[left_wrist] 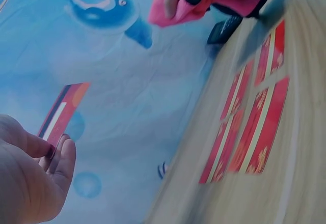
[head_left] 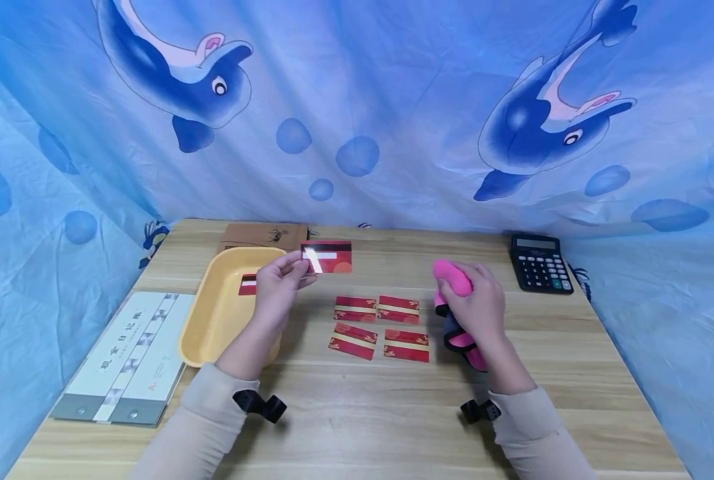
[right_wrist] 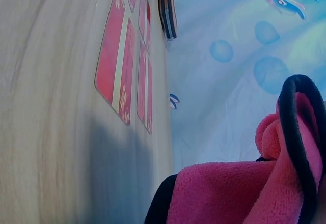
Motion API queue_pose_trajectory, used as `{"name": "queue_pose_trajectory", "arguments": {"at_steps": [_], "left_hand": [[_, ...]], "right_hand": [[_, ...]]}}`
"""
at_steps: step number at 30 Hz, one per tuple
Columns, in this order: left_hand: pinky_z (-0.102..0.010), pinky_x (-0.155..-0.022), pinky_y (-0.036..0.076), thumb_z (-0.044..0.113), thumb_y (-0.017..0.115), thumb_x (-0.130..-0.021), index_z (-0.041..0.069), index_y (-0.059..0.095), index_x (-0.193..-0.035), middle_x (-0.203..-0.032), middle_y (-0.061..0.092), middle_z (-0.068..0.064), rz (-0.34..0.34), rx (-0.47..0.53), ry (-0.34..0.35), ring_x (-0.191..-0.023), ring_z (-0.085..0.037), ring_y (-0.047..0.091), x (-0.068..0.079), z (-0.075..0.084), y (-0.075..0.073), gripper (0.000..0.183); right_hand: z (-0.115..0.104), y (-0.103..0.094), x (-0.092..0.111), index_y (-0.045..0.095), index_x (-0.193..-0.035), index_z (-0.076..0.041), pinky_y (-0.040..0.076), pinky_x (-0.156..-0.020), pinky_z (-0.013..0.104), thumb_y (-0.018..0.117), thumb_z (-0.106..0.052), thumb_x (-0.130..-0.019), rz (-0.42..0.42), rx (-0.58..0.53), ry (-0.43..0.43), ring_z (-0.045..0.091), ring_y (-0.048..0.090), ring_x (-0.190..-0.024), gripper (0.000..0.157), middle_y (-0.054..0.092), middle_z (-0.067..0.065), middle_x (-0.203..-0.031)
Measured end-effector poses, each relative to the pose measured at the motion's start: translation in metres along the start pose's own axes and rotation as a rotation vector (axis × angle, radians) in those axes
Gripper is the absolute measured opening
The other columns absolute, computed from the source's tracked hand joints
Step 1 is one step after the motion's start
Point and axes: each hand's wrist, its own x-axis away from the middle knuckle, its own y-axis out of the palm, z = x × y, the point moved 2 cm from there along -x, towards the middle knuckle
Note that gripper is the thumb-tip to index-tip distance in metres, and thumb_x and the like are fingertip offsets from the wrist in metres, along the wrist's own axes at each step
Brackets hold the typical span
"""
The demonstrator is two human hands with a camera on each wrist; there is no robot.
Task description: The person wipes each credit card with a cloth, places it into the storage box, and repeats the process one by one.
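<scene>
My left hand (head_left: 279,283) pinches a red card (head_left: 335,259) by its left end, above the table. The card's face with a dark stripe and a white strip shows, with a bright glare on it. My right hand (head_left: 479,300) grips a bunched pink cloth (head_left: 453,277) with black edging, also seen large in the right wrist view as a fluffy cloth (right_wrist: 219,193). Between the hands, several red cards with a cream band lie in two rows on the table, among them a front right card (head_left: 407,345) and a back left card (head_left: 355,309).
A yellow tray (head_left: 191,333) stands at the left with a red card (head_left: 247,285) in it, partly behind my left hand. Left of it lies a grey-white file folder (head_left: 131,347). Behind is a brown box (head_left: 261,233); a black calculator (head_left: 541,263) sits at the back right.
</scene>
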Motion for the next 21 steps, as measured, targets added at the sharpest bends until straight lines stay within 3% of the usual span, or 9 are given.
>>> {"name": "queue_pose_trajectory", "arguments": {"at_steps": [5, 10, 12, 17, 21], "left_hand": [[-0.02, -0.071, 0.062, -0.001, 0.06, -0.1, -0.01, 0.058, -0.131, -0.087, 0.071, 0.003, 0.025, -0.009, 0.052, -0.073, -0.009, 0.072, -0.008, 0.008, -0.021, 0.033], [-0.019, -0.071, 0.062, -0.003, 0.056, -0.101, -0.014, 0.053, -0.134, -0.085, 0.07, 0.007, 0.05, 0.007, 0.072, -0.071, -0.007, 0.072, -0.015, 0.016, -0.043, 0.035], [-0.023, -0.076, 0.063, -0.005, 0.054, -0.101, -0.016, 0.051, -0.134, -0.084, 0.069, 0.005, 0.06, 0.029, 0.072, -0.071, -0.008, 0.071, -0.017, 0.019, -0.05, 0.035], [-0.023, -0.077, 0.062, -0.004, 0.052, -0.102, -0.015, 0.051, -0.136, -0.086, 0.066, 0.002, 0.084, -0.026, 0.063, -0.07, -0.007, 0.071, -0.024, 0.024, -0.069, 0.036], [-0.023, -0.08, 0.062, -0.001, 0.05, -0.104, -0.013, 0.049, -0.14, -0.107, 0.065, -0.011, 0.102, -0.14, 0.044, -0.075, -0.006, 0.071, -0.032, 0.02, -0.091, 0.038]], "right_hand": [[0.004, -0.003, -0.001, 0.073, -0.12, -0.002, 0.049, -0.074, 0.047, 0.081, -0.023, -0.085, 0.004, 0.003, 0.016, 0.035, 0.062, -0.094, 0.042, 0.067, 0.017, -0.108], [0.006, -0.005, -0.002, 0.073, -0.119, -0.001, 0.048, -0.075, 0.049, 0.081, -0.022, -0.084, 0.012, -0.008, 0.015, 0.037, 0.062, -0.094, 0.041, 0.068, 0.019, -0.107], [0.006, -0.004, -0.002, 0.073, -0.119, -0.001, 0.048, -0.075, 0.048, 0.081, -0.021, -0.085, 0.013, -0.01, 0.012, 0.037, 0.062, -0.094, 0.04, 0.068, 0.019, -0.107], [0.007, -0.004, -0.002, 0.073, -0.119, -0.001, 0.048, -0.075, 0.048, 0.081, -0.021, -0.086, 0.009, -0.015, 0.012, 0.037, 0.062, -0.094, 0.04, 0.068, 0.019, -0.108], [0.008, -0.004, -0.002, 0.072, -0.12, 0.0, 0.048, -0.078, 0.051, 0.08, -0.021, -0.086, -0.002, -0.023, 0.023, 0.037, 0.062, -0.096, 0.04, 0.068, 0.019, -0.11]]}}
